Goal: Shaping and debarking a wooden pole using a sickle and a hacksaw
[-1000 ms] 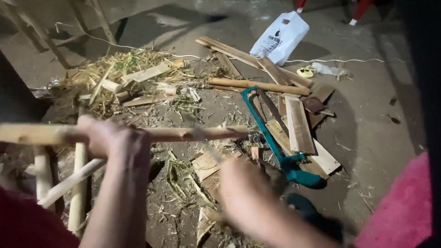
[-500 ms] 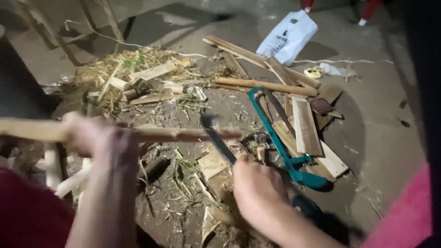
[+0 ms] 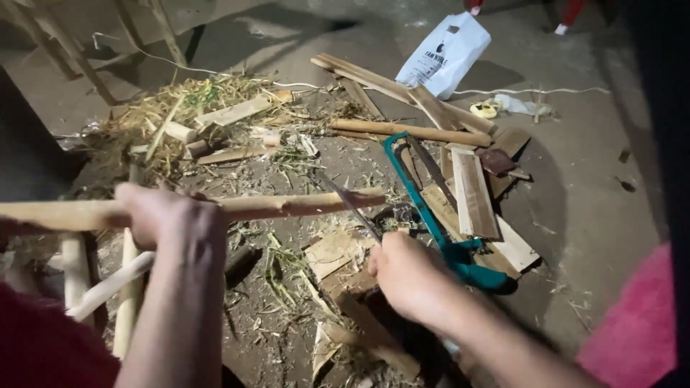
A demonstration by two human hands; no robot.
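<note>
Fingers of the left hand wrap around a long wooden stick, holding it level above the littered floor. Those of the right hand close on the handle of a knife, whose dark blade lies across the stick near its free end. Just right of that hand lies a teal hacksaw on flat wood offcuts, with a white plastic bag well beyond.

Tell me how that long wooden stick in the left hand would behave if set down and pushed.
The wooden stick looks round and straight, so it would probably roll. Held at one spot by the left hand without sagging, it seems stiff and fairly light.
</note>
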